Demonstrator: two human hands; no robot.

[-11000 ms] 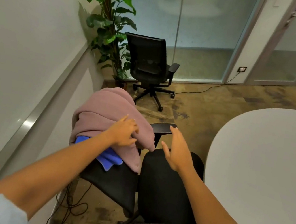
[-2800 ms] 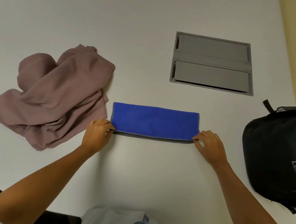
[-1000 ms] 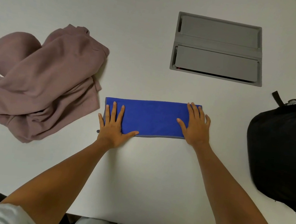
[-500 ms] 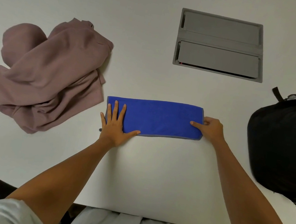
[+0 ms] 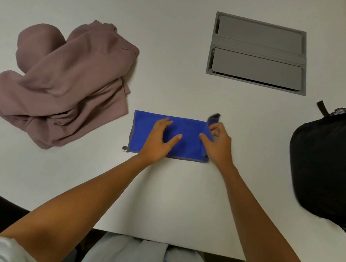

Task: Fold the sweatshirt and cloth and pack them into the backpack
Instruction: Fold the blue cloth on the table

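A blue cloth (image 5: 187, 136), folded into a long strip with a grey hem, lies flat on the white table (image 5: 157, 196) just in front of the person. The left hand (image 5: 160, 139) rests palm-down on the strip's middle, fingers spread and grasping nothing. The right hand (image 5: 218, 144) pinches the cloth's right end, which is lifted off the table and curls up beside the fingers. The mauve sweatshirt (image 5: 62, 83) sits crumpled in a heap to the left, its edge near the cloth but apart from it. The black Lenovo backpack (image 5: 333, 163) lies at the table's right edge, well apart from the cloth. A grey cable hatch (image 5: 259, 52) is set into the tabletop beyond.
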